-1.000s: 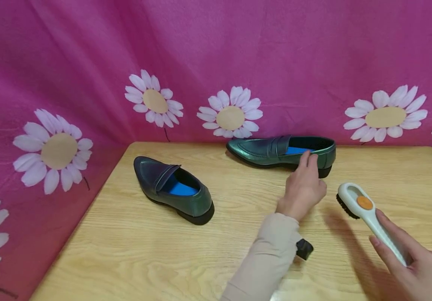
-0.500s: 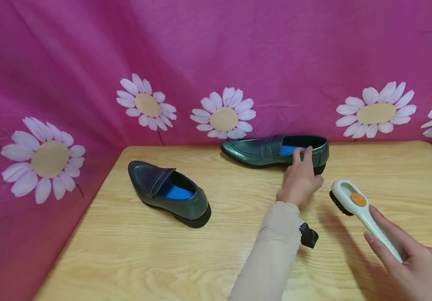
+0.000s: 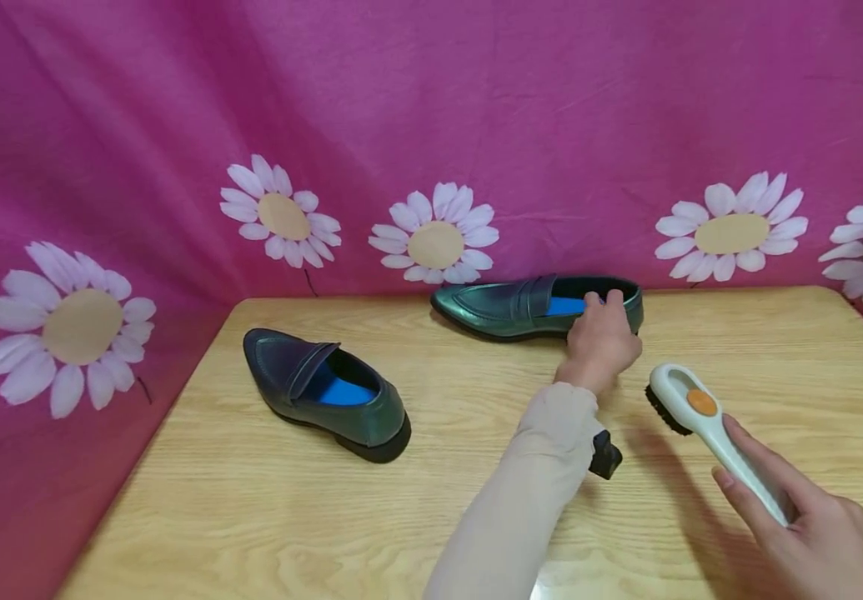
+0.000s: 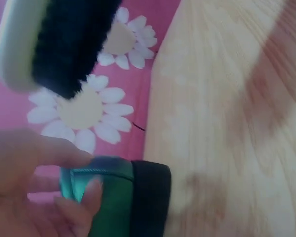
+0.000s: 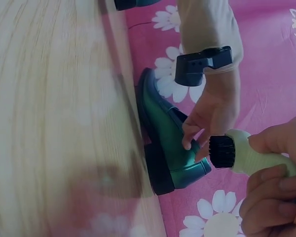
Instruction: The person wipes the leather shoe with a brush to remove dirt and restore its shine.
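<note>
"where is the left hand (image 3: 602, 337)?"

"at the far shoe (image 3: 491, 308), pinching its heel collar, two fingers bent over the rim and the thumb on the outer side (the left wrist view shows that grip best)."

"and how does that shoe sit?"

"upright on its sole at the far edge of the wooden table (image 3: 251, 517), right of the middle, toe pointing left, heel right. a bit of blue insole (image 3: 566, 307) shows inside, just left of the fingers."

"what about the right hand (image 3: 814, 517)?"

"it's on the near right side, thumb and fingers wrapped around the handle of a pale shoe brush (image 3: 714, 432). the brush is raised over the table, its head tilted far and left, with black bristles (image 3: 667, 410) underneath and an orange disc (image 3: 702, 402) on top. it's apart from both shoes."

"so there's a second shoe?"

"yes, the left shoe (image 3: 326, 410), standing well to the left and nearer than the other, toe aimed far left, with neither hand touching it."

"anything else?"

"a beige sleeve (image 3: 514, 500) on the left arm, a small black device (image 3: 606, 455) at that wrist, and a magenta cloth (image 3: 416, 92) with white daisies behind the table."
</note>
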The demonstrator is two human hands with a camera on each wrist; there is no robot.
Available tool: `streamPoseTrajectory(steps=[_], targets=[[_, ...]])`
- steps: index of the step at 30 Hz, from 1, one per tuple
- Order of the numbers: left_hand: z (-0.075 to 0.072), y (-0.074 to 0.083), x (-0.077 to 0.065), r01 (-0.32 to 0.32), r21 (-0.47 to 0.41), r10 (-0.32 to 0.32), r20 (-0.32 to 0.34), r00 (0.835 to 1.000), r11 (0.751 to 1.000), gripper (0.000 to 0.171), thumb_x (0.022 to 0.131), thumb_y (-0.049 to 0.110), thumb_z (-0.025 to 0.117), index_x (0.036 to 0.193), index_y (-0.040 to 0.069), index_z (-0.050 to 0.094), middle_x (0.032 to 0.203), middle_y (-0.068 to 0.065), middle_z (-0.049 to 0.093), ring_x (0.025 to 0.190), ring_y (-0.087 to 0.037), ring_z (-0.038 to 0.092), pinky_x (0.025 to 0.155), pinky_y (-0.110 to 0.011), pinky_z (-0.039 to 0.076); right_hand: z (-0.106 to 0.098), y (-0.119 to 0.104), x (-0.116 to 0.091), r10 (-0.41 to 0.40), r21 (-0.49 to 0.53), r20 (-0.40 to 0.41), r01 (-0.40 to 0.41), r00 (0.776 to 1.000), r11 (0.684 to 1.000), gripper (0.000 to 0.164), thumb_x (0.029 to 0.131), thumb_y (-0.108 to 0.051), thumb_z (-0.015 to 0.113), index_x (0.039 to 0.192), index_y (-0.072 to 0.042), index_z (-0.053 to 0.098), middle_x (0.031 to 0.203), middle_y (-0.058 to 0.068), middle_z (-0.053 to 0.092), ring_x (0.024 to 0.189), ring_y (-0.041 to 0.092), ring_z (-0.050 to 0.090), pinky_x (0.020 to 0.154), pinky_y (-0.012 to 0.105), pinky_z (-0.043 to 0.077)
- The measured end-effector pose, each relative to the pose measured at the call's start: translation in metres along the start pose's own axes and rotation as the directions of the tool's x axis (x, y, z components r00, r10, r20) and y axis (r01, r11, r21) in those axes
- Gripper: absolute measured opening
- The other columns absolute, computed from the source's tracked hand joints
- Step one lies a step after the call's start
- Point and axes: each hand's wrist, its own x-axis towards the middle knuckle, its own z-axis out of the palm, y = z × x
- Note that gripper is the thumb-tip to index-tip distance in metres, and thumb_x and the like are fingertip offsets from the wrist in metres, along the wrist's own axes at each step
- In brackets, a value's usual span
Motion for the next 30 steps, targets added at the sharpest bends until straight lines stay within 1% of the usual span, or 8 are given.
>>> streamPoseTrajectory(steps=[4,9,15,19,22,25,28,30], targets=[[0.003,-0.008,0.002,-0.031,0.017,0.032,-0.040,0.999,0.999,0.044,0.086,0.023,0.071,0.124,0.026,0.050,0.107,0.003,0.060,0.087,-0.015,0.062,0.068,-0.029,0.048,0.000,-0.002,-0.001,0.033,-0.010,0.012,-0.032,0.999,0.999,0.058,0.091,-0.031,0.066,0.144,-0.021,0.046,0.111,0.035,0.058,0.059,0.024,0.046,0.047,0.024,0.029],[0.005,-0.017,0.000,-0.129,0.151,0.143,-0.086,0.986,0.980,0.042,0.084,0.019,0.073,0.122,0.029,0.060,0.100,0.005,0.065,0.082,-0.013,0.063,0.061,-0.029,0.047,-0.001,-0.004,0.000,0.047,-0.010,0.005,-0.047,0.999,0.999,0.057,0.092,-0.031,0.065,0.145,-0.022,0.044,0.112,0.034,0.058,0.062,0.027,0.048,0.047,0.024,0.028],[0.002,-0.027,-0.004,-0.242,0.095,0.240,0.033,0.970,0.966,0.048,0.083,0.025,0.071,0.130,0.028,0.059,0.113,0.007,0.063,0.098,-0.008,0.059,0.071,-0.023,0.048,-0.006,0.002,0.001,0.020,0.004,-0.042,-0.020,0.999,1.000,0.057,0.091,-0.027,0.067,0.144,-0.027,0.045,0.112,0.031,0.060,0.063,0.022,0.048,0.049,0.022,0.028],[-0.003,-0.041,-0.010,-0.354,0.047,0.349,0.085,0.933,0.934,0.046,0.086,0.035,0.067,0.129,0.023,0.059,0.112,0.008,0.063,0.100,-0.006,0.056,0.079,-0.017,0.044,-0.006,0.004,0.001,0.009,0.034,-0.076,-0.007,0.997,0.999,0.057,0.090,-0.023,0.068,0.143,-0.028,0.047,0.109,0.032,0.061,0.060,0.013,0.044,0.047,0.022,0.029],[-0.007,-0.056,-0.020,-0.443,0.029,0.440,0.068,0.895,0.896,0.037,0.086,0.040,0.067,0.114,0.017,0.064,0.098,0.005,0.063,0.091,-0.006,0.055,0.076,-0.015,0.041,-0.005,0.004,0.002,-0.001,0.048,-0.103,0.006,0.995,0.999,0.055,0.090,-0.021,0.069,0.141,-0.027,0.049,0.108,0.033,0.061,0.057,0.004,0.041,0.045,0.022,0.029],[-0.011,-0.071,-0.038,-0.508,0.012,0.507,0.038,0.861,0.861,0.034,0.085,0.047,0.068,0.091,0.014,0.059,0.083,0.006,0.054,0.079,-0.005,0.049,0.069,-0.013,0.037,-0.003,0.003,0.002,-0.002,0.061,-0.137,0.010,0.991,0.998,0.054,0.088,-0.020,0.070,0.139,-0.027,0.052,0.106,0.032,0.062,0.056,0.000,0.038,0.045,0.021,0.029],[-0.014,-0.086,-0.061,-0.571,-0.032,0.571,0.003,0.821,0.820,0.046,0.080,0.053,0.072,0.073,0.015,0.047,0.073,0.007,0.042,0.067,-0.002,0.039,0.060,-0.012,0.032,-0.003,0.001,0.000,-0.004,0.090,-0.172,0.020,0.985,0.996,0.054,0.087,-0.018,0.072,0.137,-0.028,0.055,0.097,-0.005,0.071,0.053,0.000,0.038,0.044,0.020,0.029],[-0.015,-0.094,-0.076,-0.619,-0.111,0.621,-0.016,0.783,0.778,0.053,0.076,0.050,0.077,0.067,0.015,0.038,0.068,0.006,0.033,0.060,-0.002,0.031,0.054,-0.012,0.027,-0.003,-0.003,0.000,-0.024,0.114,-0.198,0.047,0.980,0.992,0.054,0.086,-0.015,0.073,0.136,-0.028,0.056,0.087,-0.030,0.059,0.050,0.001,0.037,0.043,0.021,0.027]])
